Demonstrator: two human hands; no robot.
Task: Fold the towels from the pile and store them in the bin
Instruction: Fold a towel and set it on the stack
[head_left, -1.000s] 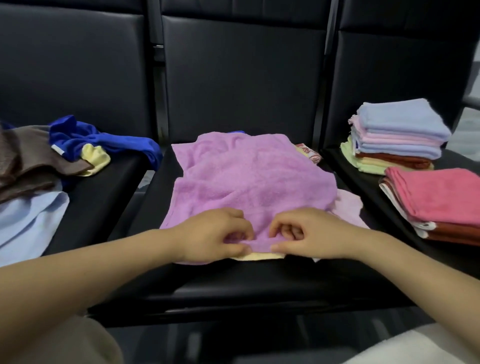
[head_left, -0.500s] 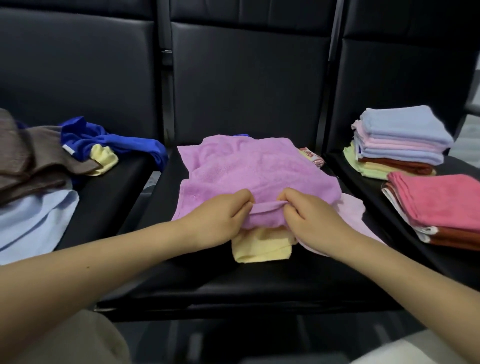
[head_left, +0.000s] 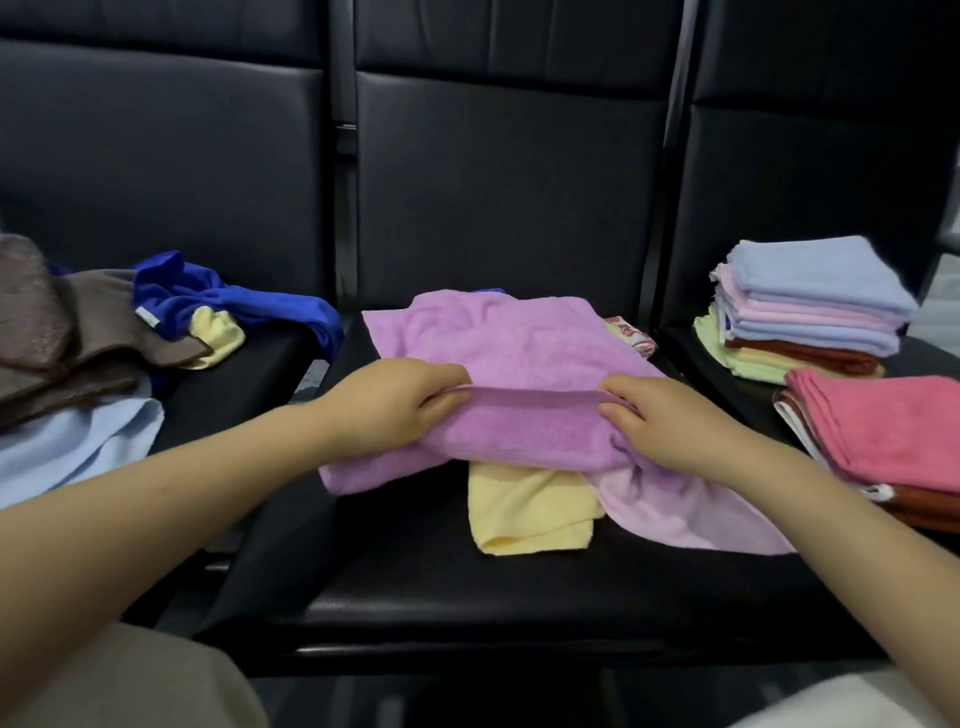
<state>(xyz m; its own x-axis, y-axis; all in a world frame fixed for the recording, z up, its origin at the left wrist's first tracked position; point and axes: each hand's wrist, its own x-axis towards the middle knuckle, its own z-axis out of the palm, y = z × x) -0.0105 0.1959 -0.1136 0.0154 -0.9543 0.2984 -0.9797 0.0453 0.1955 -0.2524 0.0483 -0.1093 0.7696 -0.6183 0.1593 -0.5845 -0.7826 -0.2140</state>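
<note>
Pinching the purple towel (head_left: 519, 353) on the middle black seat (head_left: 467, 587), both hands, left (head_left: 400, 405) and right (head_left: 670, 421); folded towels (head_left: 810, 312) sit far right.

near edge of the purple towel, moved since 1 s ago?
Yes. Both hands have carried the purple towel's near edge away from the seat's front, toward the backrest, uncovering the yellow towel.

Purple towel (head_left: 519, 343), yellow towel (head_left: 524, 509), pink stack (head_left: 883, 431), black seats (head_left: 509, 197).
</note>
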